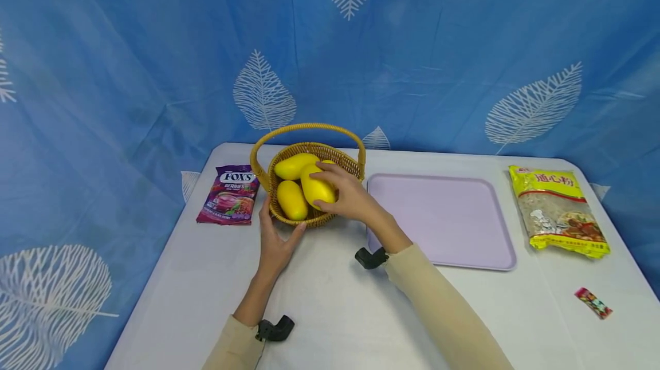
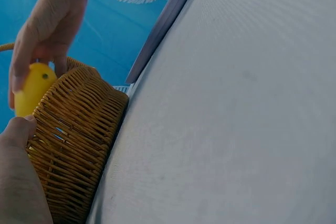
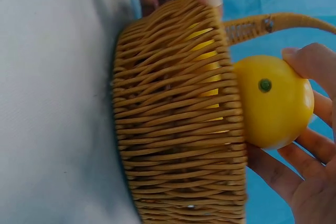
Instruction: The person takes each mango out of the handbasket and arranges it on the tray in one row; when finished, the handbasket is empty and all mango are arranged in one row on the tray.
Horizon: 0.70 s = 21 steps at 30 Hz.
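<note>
Beige long sleeves (image 1: 448, 307) closest to the camera, folks. Right hand (image 1: 353, 195) has its fingers curled round a smooth yellow oval fruit (image 3: 275, 103), poking above the rim of a brown woven wicker basket (image 3: 178, 114); more yellow fruits (image 1: 292, 200) sit inside. Left hand (image 1: 277, 247) grips the basket's side, thumb on the rim. Flat lilac rectangular tray (image 1: 443, 221) nearby.

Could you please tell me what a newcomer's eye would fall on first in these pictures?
Probably the bright yellow fruits in the wicker basket, with another fruit gripped above them by the right hand while the left hand holds the basket. Next, perhaps the pale purple tray to the basket's right.
</note>
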Available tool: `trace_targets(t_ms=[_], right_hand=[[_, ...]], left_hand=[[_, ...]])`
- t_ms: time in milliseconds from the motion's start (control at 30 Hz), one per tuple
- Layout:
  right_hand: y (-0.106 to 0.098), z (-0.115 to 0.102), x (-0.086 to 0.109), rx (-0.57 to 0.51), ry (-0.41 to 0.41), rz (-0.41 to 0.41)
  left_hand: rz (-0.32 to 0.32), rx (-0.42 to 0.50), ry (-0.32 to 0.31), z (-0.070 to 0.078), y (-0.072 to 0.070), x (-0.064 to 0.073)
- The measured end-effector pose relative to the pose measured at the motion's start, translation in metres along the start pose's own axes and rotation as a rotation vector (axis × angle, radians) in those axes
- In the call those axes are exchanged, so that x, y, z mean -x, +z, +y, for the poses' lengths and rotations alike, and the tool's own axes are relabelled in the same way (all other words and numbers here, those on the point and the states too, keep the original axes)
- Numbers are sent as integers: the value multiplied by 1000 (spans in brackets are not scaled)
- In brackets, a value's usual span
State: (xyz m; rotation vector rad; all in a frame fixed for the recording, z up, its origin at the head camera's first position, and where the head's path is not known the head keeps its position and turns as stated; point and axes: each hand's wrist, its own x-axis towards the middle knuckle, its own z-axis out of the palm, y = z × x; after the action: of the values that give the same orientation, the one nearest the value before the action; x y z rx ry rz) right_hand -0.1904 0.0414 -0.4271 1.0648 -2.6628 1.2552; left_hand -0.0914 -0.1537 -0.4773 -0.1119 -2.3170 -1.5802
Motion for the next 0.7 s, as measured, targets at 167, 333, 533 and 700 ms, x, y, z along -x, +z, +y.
trace_targets(t_ms=[167,333,533,700], right_hand=[[-10,-12,8,-5,-51,66],[-25,-33,20,-2,-140,155],[-46,-55,39,-46,-230,299],[-61,-58,58,-78,-247,408]], left_hand=[[2,-2,9,-1,0,0],[4,-2,19,-2,0,0],[2,-18,-4,-8,1,0],[15,-24,-12,-35,6,-1]])
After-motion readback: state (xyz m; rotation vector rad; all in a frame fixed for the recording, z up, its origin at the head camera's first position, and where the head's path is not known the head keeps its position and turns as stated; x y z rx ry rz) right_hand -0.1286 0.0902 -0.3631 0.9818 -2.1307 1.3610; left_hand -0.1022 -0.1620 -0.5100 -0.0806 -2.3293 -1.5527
